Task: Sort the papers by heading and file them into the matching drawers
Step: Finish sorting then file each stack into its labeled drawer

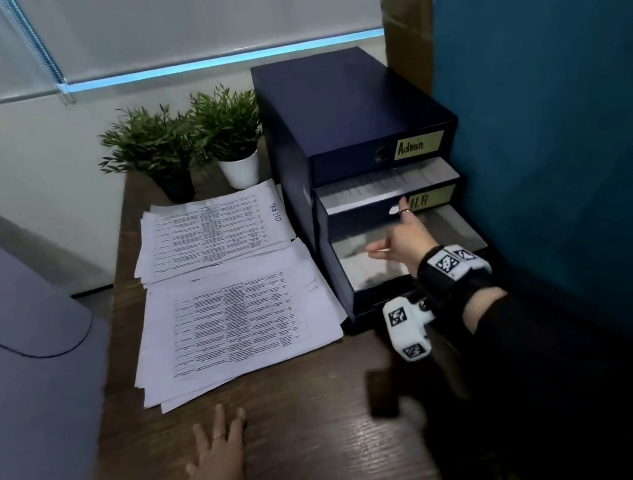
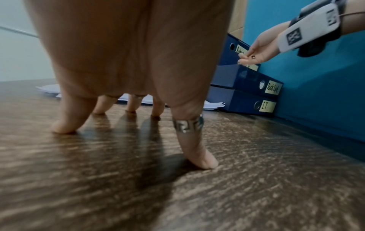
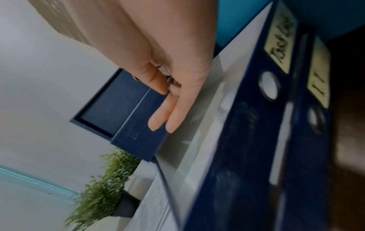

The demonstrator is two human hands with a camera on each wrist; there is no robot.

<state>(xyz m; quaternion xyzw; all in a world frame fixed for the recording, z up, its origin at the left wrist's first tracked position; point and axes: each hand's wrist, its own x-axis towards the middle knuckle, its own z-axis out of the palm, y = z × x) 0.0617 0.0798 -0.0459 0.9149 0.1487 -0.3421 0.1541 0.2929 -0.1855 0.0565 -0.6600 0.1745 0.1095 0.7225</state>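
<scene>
A dark blue drawer cabinet (image 1: pixel 347 109) stands at the table's right, labelled Admin, H.R, Task List and I.T. The H.R drawer (image 1: pixel 361 215) is pulled out a little, with paper showing inside. The Task List drawer (image 2: pixel 241 78) below it is out further and holds sheets. My right hand (image 1: pixel 406 233) touches the H.R drawer's front with straight fingers (image 3: pixel 158 121) and holds nothing. My left hand (image 1: pixel 220 452) lies flat on the table, fingers spread. Two paper stacks lie left of the cabinet: the far one (image 1: pixel 212 228) headed Task List, the near one (image 1: pixel 236 320) headed IT.
Two potted plants (image 1: pixel 153 149) (image 1: pixel 229 128) stand behind the stacks. A teal partition (image 1: pixel 578 112) runs close along the cabinet's right side. A large grey object (image 1: pixel 8 333) borders the wooden table (image 1: pixel 320 448) on the left.
</scene>
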